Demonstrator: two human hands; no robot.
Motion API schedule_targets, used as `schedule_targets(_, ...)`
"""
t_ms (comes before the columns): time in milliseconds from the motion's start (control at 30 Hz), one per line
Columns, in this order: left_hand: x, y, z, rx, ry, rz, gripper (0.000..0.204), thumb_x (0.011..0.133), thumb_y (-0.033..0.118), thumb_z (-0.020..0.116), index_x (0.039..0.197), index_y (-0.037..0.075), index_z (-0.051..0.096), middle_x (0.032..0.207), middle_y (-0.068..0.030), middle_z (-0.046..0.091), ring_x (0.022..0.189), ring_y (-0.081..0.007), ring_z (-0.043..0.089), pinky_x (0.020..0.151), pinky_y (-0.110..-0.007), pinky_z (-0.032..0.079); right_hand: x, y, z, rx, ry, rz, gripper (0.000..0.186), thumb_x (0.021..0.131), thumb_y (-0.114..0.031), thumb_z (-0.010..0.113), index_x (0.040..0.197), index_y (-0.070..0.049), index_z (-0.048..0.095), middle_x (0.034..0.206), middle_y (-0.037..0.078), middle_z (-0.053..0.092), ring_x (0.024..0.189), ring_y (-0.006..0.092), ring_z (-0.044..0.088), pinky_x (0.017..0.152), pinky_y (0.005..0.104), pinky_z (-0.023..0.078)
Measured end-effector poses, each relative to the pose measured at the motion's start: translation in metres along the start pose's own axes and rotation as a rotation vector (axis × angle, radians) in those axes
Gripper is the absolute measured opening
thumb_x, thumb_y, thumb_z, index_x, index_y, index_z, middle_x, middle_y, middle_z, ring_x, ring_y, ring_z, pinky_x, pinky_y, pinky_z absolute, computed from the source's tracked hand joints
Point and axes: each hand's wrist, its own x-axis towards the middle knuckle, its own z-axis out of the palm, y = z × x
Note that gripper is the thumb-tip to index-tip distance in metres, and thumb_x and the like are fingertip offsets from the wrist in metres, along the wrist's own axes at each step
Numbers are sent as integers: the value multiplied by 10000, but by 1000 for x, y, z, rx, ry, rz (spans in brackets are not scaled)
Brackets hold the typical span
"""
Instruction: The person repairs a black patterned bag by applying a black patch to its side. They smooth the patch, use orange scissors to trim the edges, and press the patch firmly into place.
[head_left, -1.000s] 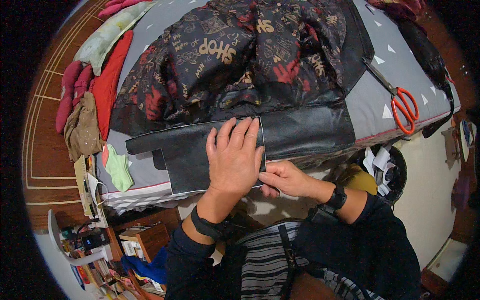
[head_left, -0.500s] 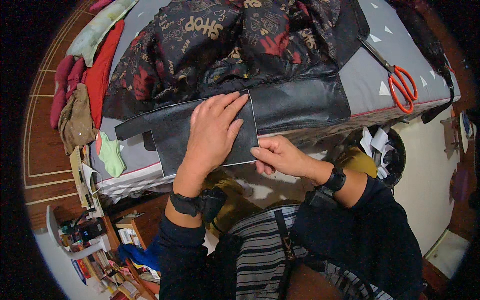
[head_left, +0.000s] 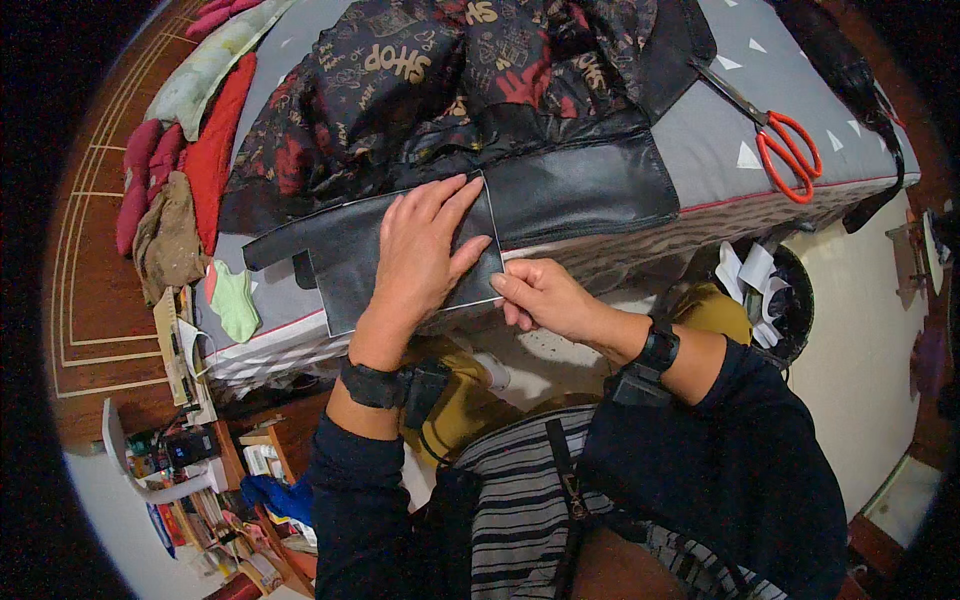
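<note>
Left hand (head_left: 425,250) lay flat, fingers spread, pressing a black leather piece (head_left: 345,260) on the grey surface (head_left: 715,140), right hand (head_left: 540,295) just beside it pinched the piece's lower right corner, patterned dark fabric (head_left: 440,80) sat beyond both hands, red-handled scissors (head_left: 775,140) well right.

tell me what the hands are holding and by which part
The right hand pinches the lower right corner of a black leather-like rectangular panel. The left hand presses flat on its middle.
</note>
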Motion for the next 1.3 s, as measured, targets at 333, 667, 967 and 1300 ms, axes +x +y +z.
schedule_targets(333, 1, 3, 3, 11, 34, -8, 604, 763, 263, 705, 1324, 156, 511, 1309, -92, 518, 1195, -304, 475, 1028, -435, 340, -7, 5, 0, -110, 54, -49, 349, 975, -298, 506, 761, -33, 583, 609, 23, 585, 490, 86, 528, 461, 240, 418)
schedule_targets(667, -1, -3, 9, -19, 73, -3, 599, 764, 271, 716, 1317, 171, 510, 1314, -74, 514, 1206, -289, 473, 1025, -436, 343, -5, -54, -24, -1100, 342, -963, 148, 761, -45, 646, 909, -37, 639, 915, 117, 622, 856, 311, 596, 766, 396, 493)
schedule_targets(967, -7, -28, -4, -344, 28, 65, 572, 752, 181, 716, 1286, 131, 515, 1325, -122, 495, 1234, -315, 453, 1042, -419, 345, 16, -48, -35, -1310, 173, -912, 337, 694, 38, 600, 1017, -42, 658, 1053, 92, 610, 990, 306, 554, 887, 387, 458)
schedule_targets(1300, -53, -7, -32, -44, -38, 274, 595, 667, 225, 779, 1187, 65, 539, 1217, -103, 559, 1183, -326, 491, 1030, -450, 384, 15, -57, -43, -1381, 73, -865, 381, 673, -57, 668, 1053, -79, 664, 1082, 81, 604, 1018, 296, 548, 909, 391, 458)
